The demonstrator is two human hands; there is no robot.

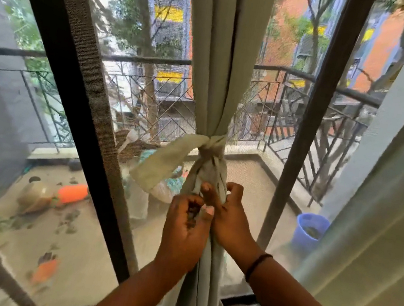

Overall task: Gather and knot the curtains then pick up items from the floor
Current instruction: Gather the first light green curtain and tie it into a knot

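Both forearms are bare, no sleeves showing anywhere. Only thing worn is a thin black band (257, 266) on the right wrist, a bit back from the fingers (233, 188). Left hand (183, 232) has nothing on it.

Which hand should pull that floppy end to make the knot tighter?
Probably the left hand: the loose end hangs on its side, just above it, while the right hand grips the curtain below the knot.
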